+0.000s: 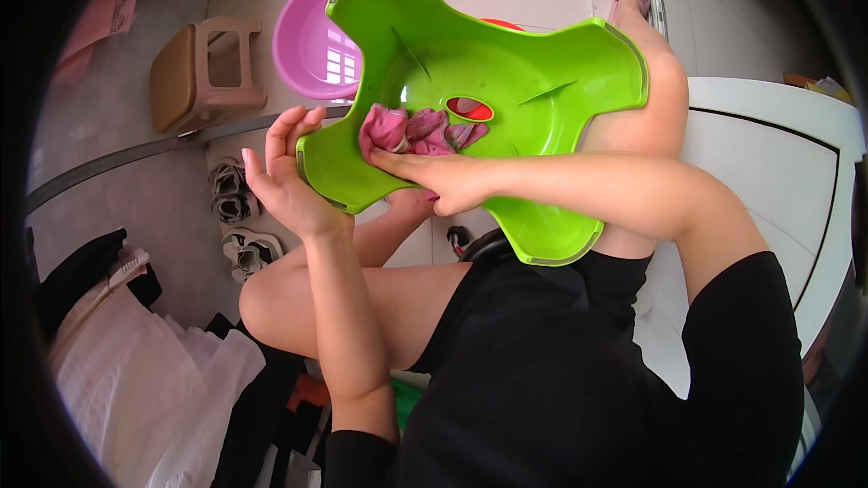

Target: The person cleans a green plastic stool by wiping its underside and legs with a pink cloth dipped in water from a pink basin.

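Observation:
A lime-green plastic stool [434,54] is tipped over above my lap, its hollow underside facing me and its legs spread outward. Inside it lies a crumpled pink cloth [427,132], bunched near the left leg. My right hand [451,179] reaches over the near rim and presses the cloth against the inner wall; a fingertip shows outside the rim. At the end of the left leg, my left hand [288,190] rests its palm on the outer edge with fingers apart and unwrapped. Through the oval hole in the seat, something red shows.
Beyond the stool stands a pink-purple basin [312,34], partly covered by it. A tan-topped small stool [203,74] and pairs of shoes [241,230] are on the left. White fabric [149,379] hangs at lower left. A white panel [753,183] lies at my right.

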`<state>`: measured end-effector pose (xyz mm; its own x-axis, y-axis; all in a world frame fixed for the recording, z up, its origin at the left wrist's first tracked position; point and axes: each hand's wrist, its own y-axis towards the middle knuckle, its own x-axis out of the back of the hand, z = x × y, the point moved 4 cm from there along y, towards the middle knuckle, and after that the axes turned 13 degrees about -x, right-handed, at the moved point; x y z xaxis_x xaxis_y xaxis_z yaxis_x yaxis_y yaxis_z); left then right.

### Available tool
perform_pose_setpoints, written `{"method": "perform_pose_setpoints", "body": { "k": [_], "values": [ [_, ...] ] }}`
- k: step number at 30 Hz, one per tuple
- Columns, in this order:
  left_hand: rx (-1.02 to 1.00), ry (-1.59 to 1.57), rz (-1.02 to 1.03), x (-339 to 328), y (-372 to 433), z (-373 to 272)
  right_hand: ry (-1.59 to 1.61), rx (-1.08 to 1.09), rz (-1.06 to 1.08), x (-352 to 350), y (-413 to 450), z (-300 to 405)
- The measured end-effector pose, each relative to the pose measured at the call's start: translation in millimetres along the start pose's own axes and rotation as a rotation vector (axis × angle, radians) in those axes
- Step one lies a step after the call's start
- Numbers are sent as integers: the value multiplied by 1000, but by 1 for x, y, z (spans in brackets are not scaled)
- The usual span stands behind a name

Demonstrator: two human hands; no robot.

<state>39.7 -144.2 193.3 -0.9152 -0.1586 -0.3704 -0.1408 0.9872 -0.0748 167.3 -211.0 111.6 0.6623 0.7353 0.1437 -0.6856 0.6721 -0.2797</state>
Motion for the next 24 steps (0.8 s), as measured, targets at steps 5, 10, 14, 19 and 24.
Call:
{"method": "perform_pose_setpoints", "body": {
  "k": [5, 10, 14, 19, 24],
  "values": [
    [-91, -26, 73, 10, 5, 2, -324, -395, 12, 4, -3, 1],
    [-100, -2, 20, 9, 3, 3, -480, -439, -23, 14, -15, -4],
    [-90, 3, 14, 7, 1, 5, -59, -533, -53, 52, -32, -4],
    [-102, 7, 7, 8, -2, 2, 137, -522, -496, 98, -26, 22],
    [-125, 27, 33, 8, 0, 4, 391, -491, -573, 78, 16, 15]
  ]
}}
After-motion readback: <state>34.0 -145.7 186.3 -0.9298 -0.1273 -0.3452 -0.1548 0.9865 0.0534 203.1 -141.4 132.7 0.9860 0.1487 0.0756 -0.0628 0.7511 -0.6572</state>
